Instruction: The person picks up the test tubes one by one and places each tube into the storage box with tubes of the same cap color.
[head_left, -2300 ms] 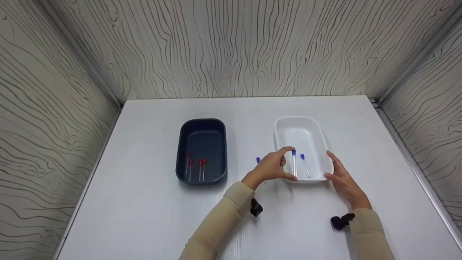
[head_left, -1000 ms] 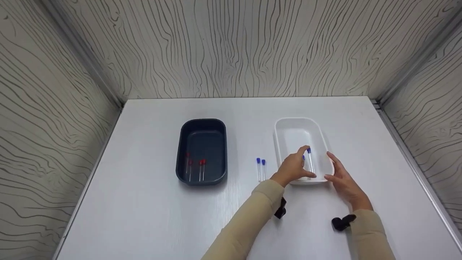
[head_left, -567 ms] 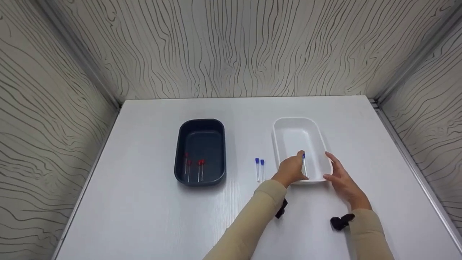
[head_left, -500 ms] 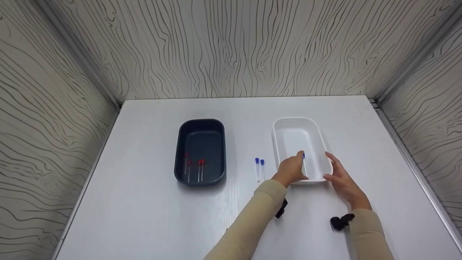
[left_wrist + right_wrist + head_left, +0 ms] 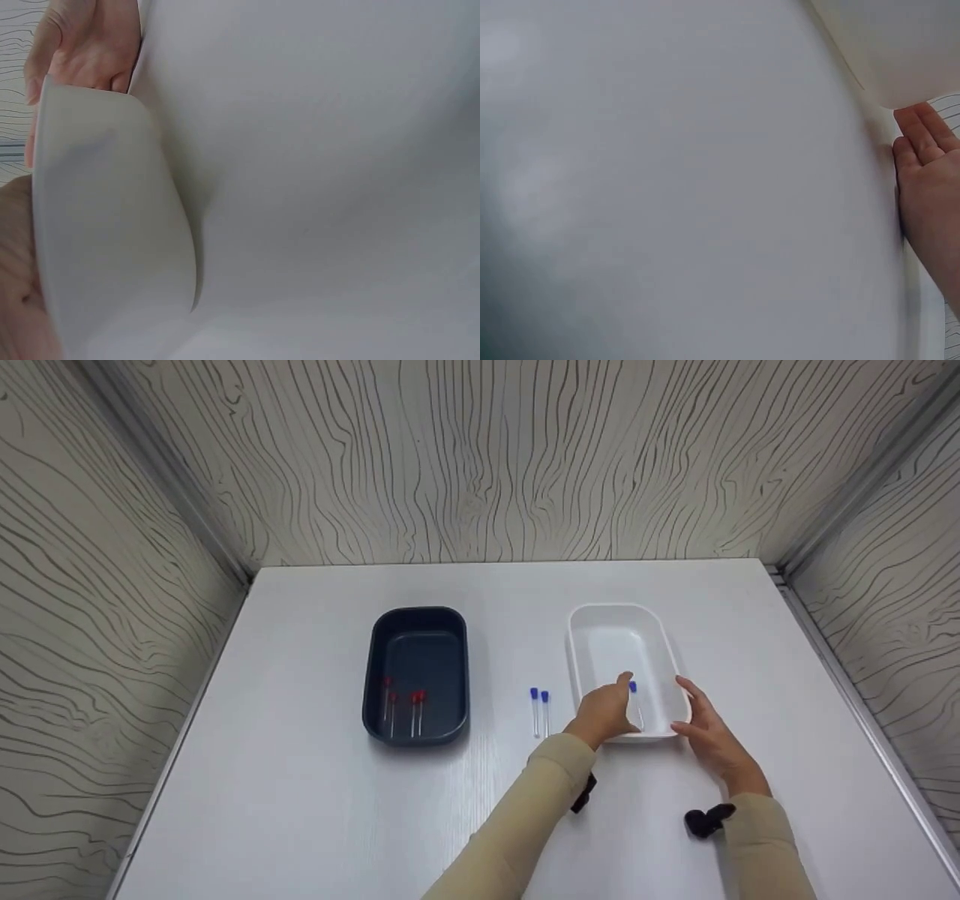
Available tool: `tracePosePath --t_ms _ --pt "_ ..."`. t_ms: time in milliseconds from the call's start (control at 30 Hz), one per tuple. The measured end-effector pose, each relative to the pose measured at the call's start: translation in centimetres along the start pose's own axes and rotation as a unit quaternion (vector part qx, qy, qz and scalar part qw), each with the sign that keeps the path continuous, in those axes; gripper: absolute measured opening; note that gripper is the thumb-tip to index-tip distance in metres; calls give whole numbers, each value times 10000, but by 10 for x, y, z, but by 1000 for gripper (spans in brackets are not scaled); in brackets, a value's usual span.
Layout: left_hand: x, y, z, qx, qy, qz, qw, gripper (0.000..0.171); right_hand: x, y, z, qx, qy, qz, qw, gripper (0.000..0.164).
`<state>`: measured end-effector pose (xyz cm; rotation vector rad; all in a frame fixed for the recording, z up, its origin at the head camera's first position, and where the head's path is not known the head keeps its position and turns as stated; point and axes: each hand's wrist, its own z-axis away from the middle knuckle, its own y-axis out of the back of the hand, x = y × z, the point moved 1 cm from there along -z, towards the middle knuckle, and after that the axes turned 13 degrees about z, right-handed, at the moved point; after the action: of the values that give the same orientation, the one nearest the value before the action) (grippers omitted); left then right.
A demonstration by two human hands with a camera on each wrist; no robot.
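Note:
In the head view my left hand (image 5: 606,709) reaches over the near left part of a white tray (image 5: 615,611). Its thumb and a finger stand apart inside. A blue-capped test tube (image 5: 633,688) lies just right of that finger. Whether a second tube is pinched there cannot be seen, since the hand covers it. My right hand (image 5: 716,739) holds the tray's near right corner, thumb by the near rim and fingers along the side. The right wrist view shows these fingers (image 5: 934,139) against the tray's outer wall (image 5: 911,64).
Two blue-capped test tubes (image 5: 535,712) lie side by side on the white table (image 5: 315,810), left of the white tray. Farther left stands a dark blue tray (image 5: 421,656) with several red-capped tubes (image 5: 417,712). Patterned walls (image 5: 480,465) enclose the table.
My left hand carried a blue-capped tube rightward into the white tray, then lowered it and shifted slightly left. The visible tube now lies slightly farther right of the finger. My right hand stays put.

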<state>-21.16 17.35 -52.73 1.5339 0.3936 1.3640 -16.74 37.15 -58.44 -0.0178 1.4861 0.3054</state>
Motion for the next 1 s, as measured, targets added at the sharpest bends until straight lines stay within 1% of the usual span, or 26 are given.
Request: tracePosePath --t_ms 167,233,367,500,700,800,900,1000 --pt "-2 -2 0 30 -127 91 9999 89 0 1 -1 -8 -78 87 9999 82" --pt "-2 -3 1 71 -245 131 9996 86 0 1 0 -18 -124 118 9999 82" --pt "-2 -3 3 180 -556 163 9982 78 -1 1 1 -48 -163 157 9997 82" --pt "-4 1 7 294 -911 13 9954 68 -1 1 1 -80 -90 203 9997 82" --pt "-9 7 12 584 -1474 -28 9873 59 0 1 2 -104 -41 125 9999 81" --pt "-13 12 15 686 -1699 -37 9831 57 1 0 2 -135 46 63 9999 81" --pt "-17 19 18 639 -1762 34 9823 55 2 0 2 -132 64 84 9999 81" --pt "-21 26 22 517 -1700 192 9839 54 2 0 1 -112 18 109 9999 81"
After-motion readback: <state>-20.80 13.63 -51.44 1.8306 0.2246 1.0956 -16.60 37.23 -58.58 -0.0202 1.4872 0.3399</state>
